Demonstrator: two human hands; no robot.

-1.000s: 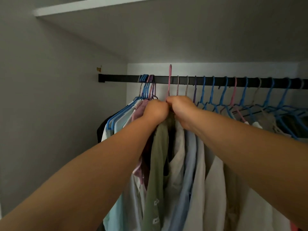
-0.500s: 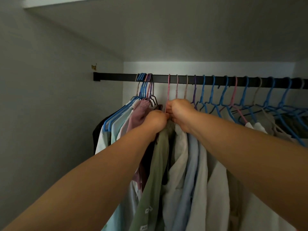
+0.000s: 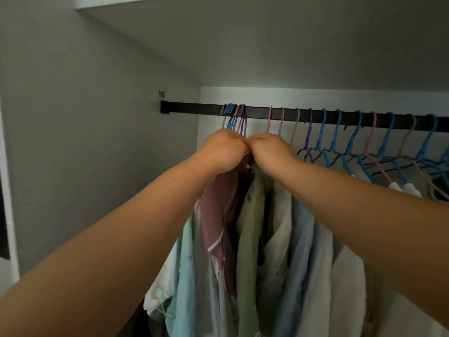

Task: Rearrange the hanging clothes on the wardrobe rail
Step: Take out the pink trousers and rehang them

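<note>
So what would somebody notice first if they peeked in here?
Probably the two bare arms reaching up, with the left hand and right hand bunched together just under the black rail. Next, the row of blue and pink hangers along the rail, and the pale shirts hanging below.

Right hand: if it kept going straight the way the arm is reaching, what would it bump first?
Probably the necks of the pink hangers just beyond the right hand, then the black wardrobe rail above them. Depth is hard to judge here; the fingers are already buried in the hanging clothes.
</note>
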